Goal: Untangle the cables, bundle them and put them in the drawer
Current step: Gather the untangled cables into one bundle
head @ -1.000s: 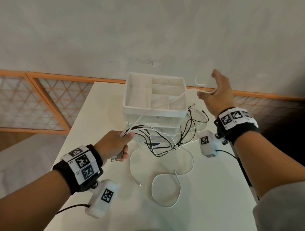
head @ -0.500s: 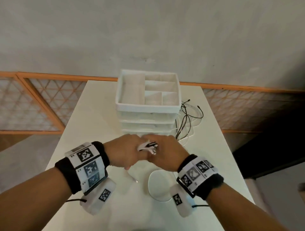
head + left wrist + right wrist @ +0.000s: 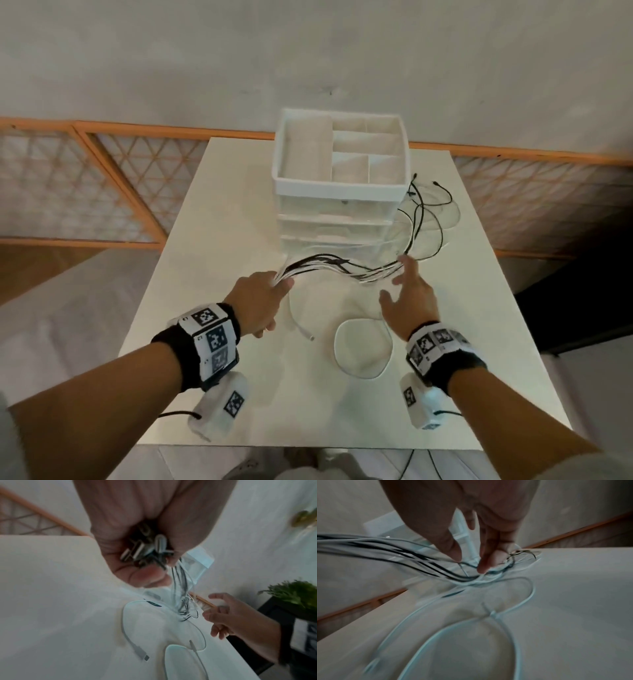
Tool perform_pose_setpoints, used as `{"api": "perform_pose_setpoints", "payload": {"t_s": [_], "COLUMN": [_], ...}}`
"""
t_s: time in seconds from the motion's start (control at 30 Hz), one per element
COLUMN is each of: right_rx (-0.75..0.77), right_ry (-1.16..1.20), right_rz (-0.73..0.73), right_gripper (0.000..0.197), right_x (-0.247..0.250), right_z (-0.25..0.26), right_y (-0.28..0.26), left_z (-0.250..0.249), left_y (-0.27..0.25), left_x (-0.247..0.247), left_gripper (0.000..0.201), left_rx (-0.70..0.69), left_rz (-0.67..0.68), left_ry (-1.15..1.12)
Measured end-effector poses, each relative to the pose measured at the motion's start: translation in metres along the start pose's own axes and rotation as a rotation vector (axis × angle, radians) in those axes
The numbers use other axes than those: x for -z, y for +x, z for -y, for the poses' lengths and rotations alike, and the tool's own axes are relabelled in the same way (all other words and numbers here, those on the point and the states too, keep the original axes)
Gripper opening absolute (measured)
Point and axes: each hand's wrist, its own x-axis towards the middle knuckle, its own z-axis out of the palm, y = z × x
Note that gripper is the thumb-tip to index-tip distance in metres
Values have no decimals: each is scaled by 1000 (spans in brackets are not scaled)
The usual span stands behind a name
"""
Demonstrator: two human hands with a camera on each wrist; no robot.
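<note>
A bundle of black and white cables (image 3: 335, 265) stretches in front of the white drawer unit (image 3: 339, 192). My left hand (image 3: 279, 284) grips the gathered plug ends (image 3: 145, 551) in a fist. My right hand (image 3: 402, 274) is spread, with straight fingers touching the strands (image 3: 402, 550) near the unit's front right corner. In the right wrist view the cables pass under the right hand's thumb and fingertips (image 3: 484, 566). The loose cable tails (image 3: 424, 219) curl on the table to the right of the unit. The drawers look closed; the top tray shows no contents.
A separate white cable (image 3: 363, 346) lies looped on the white table (image 3: 205, 240) between my hands, its plug end (image 3: 144, 655) near my left wrist. The table's right edge is close to my right arm. A plant (image 3: 295, 595) stands on a black stand beyond it.
Half a second ago both hands met at the plug ends. My right hand has since moved right along the cables and opened, drawing the strands out; my left hand keeps its hold.
</note>
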Motion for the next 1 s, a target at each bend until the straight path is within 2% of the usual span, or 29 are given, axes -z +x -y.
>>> {"api": "perform_pose_setpoints", "payload": {"t_s": [0.03, 0.1, 0.13, 0.2, 0.27, 0.37, 0.43, 0.5, 0.6, 0.8, 0.87, 0.97, 1.0], "right_rx": [46, 155, 208, 229, 201, 168, 119, 87, 120, 193, 239, 418, 449], "right_ry": [-2, -67, -118, -220, -299, -362, -318, -165, 127, 485, 506, 349, 308], "right_rz": [-6, 124, 213, 362, 398, 415, 436, 370, 182, -29, -121, -208, -233], "right_gripper": [53, 28, 25, 37, 46, 28, 21, 15, 8, 6, 8, 4, 8], "right_x": [-13, -40, -53, -80, -100, -114, -108, -93, -59, -27, -23, -12, -5], "right_z": [5, 21, 30, 46, 58, 63, 63, 64, 76, 96, 97, 101, 103], "right_y": [-9, -22, -26, -31, -34, -36, -36, -34, -40, -63, -66, -74, -74], "left_z": [3, 4, 3, 0, -2, -2, 0, 2, 1, -39, -50, -61, -65], "left_y": [1, 2, 1, 0, -1, -2, -1, 2, 3, -2, -6, -15, -16], "left_x": [-1, -2, -3, -6, -9, -12, -11, -10, -10, -10, -9, -6, -3], "left_gripper": [31, 31, 31, 32, 28, 19, 18, 20, 26, 30, 30, 29, 27], "left_rx": [28, 83, 99, 116, 126, 142, 159, 182, 186, -37, -74, -100, -122], "left_rz": [-14, 6, 21, 41, 44, 11, -36, -92, -138, -35, 11, 81, 98], "left_ry": [-46, -156, -202, -264, -313, -356, -370, -379, -378, -343, -286, -281, -268]}}
